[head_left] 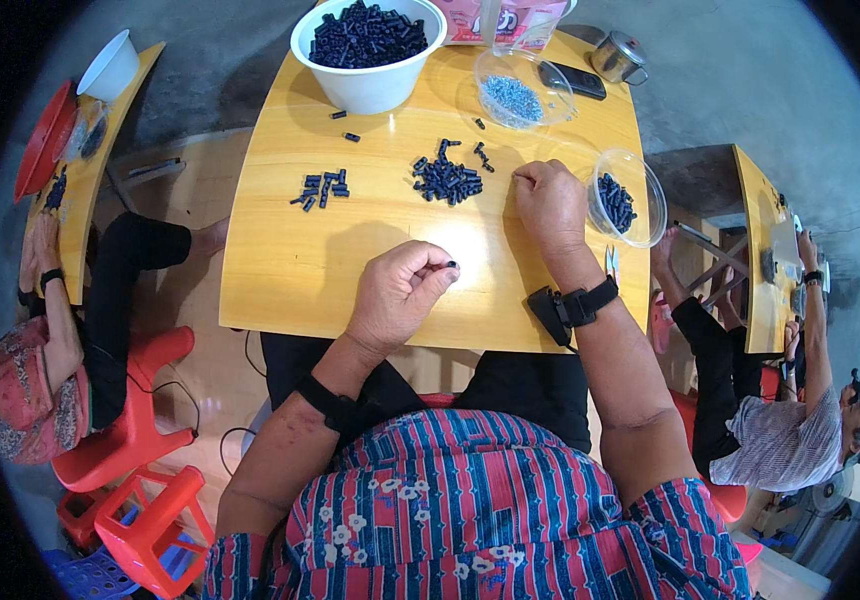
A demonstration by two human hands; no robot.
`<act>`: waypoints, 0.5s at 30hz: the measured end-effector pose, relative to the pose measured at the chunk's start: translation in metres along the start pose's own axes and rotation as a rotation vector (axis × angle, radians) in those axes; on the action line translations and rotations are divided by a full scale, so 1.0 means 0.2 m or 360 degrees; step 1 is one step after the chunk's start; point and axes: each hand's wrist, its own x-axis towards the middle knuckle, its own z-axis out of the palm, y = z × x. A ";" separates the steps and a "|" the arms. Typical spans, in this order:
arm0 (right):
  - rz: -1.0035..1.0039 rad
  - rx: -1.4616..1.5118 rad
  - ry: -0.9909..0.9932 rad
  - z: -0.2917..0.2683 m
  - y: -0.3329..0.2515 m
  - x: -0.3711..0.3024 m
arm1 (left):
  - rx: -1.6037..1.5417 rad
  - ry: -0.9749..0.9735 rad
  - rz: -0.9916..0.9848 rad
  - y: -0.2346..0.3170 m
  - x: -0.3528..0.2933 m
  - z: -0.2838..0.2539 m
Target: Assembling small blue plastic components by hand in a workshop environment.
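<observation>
My left hand [402,290] is closed above the near part of the table, pinching a small black plastic piece [453,266] between thumb and forefinger. To its right and farther away, my right hand [552,205] is closed low over the tabletop; whatever its fingers hold, if anything, is hidden. Between and beyond the hands lies a heap of short black cylindrical parts [447,180]. A smaller group of black parts [324,188] lies farther left. Right of my right hand stands a clear round tub [659,205] with black parts inside. Small scissors [612,262] lie beside my right wrist.
A white bowl [370,88] full of black parts stands at the back, near a clear tub [557,108] of small bluish-silver pieces. Behind are a black phone [578,81], a metal mug [618,58] and a pink package [530,20]. People work at side tables; red stools [155,530] stand at left.
</observation>
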 end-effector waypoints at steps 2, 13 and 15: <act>-0.0034 -0.0019 0.0013 0.00 0.00 -0.01 | -0.0015 0.0006 0.0017 0.00 0.00 0.00; -0.0235 0.0258 -0.0120 -0.04 -0.02 -0.16 | 0.0178 0.0008 0.0056 0.00 -0.01 0.01; -0.0392 0.0520 -0.0097 -0.06 -0.04 -0.23 | 0.0232 0.0002 0.0071 -0.01 0.00 0.01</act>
